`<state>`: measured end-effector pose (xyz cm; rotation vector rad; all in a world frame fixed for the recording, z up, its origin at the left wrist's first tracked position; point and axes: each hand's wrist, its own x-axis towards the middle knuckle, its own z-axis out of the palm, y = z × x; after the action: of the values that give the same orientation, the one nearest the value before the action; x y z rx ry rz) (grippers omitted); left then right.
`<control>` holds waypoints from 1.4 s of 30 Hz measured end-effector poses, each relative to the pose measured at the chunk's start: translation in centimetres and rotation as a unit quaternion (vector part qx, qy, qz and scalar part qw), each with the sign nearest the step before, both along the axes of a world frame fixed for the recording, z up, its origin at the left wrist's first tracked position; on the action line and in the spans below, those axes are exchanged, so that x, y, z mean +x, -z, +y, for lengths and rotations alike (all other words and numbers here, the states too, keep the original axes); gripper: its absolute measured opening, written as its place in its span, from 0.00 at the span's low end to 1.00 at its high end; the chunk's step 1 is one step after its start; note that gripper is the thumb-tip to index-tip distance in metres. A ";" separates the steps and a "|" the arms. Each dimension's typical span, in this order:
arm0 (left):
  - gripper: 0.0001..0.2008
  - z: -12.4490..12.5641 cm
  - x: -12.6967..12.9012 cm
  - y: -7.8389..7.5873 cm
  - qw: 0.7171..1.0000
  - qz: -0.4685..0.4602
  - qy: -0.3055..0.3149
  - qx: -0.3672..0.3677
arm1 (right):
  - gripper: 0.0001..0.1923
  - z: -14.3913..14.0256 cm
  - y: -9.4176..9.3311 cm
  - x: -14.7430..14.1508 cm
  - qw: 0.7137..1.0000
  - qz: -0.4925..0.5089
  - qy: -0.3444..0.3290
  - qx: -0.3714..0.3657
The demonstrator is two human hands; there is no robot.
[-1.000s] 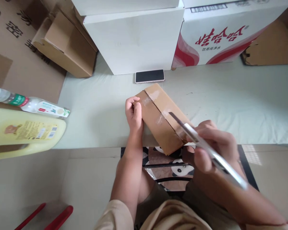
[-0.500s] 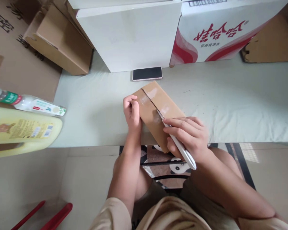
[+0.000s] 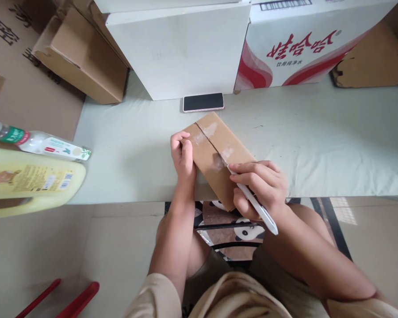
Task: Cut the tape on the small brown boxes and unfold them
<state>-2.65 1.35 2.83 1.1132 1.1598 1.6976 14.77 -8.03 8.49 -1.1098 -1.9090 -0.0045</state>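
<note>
A small taped cardboard box (image 3: 215,154) lies at an angle on the pale table (image 3: 135,145), at its near edge. My left hand (image 3: 183,157) presses against the box's left side, fingers curled on the top edge. My right hand (image 3: 259,187) grips a white utility knife (image 3: 254,204), its tip resting on the taped centre seam of the box near the middle.
A dark phone (image 3: 203,102) lies just behind the box. Large white cartons (image 3: 179,48) and a red-printed carton (image 3: 301,44) stand at the back, with brown boxes (image 3: 82,57) at the left. A water bottle (image 3: 36,143) and yellow jug (image 3: 26,179) lie at the left.
My right hand came down with the knife onto the box's seam, and the blade has since slid slightly toward me along it. The left hand stayed put.
</note>
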 end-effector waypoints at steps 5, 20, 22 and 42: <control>0.14 0.1 -0.2 0.4 1.000 -0.003 0.002 0.002 | 0.10 -0.1 0.0 -0.1 1.000 0.011 0.003 0.009; 0.14 0.3 0.0 0.1 1.000 -0.013 -0.006 -0.010 | 0.07 0.7 1.2 -0.6 0.993 0.051 0.016 0.101; 0.14 0.2 0.1 -0.1 1.000 -0.019 -0.007 -0.016 | 0.07 0.7 1.2 -0.7 0.993 0.046 0.024 0.108; 0.13 0.2 0.6 -0.9 0.999 -0.021 -0.036 -0.031 | 0.07 0.7 1.5 -0.3 0.991 0.078 -0.008 0.111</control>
<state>-2.04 1.59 3.68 1.0026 1.2311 1.7195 14.48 -7.30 6.98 -0.9183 -1.7318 -0.1151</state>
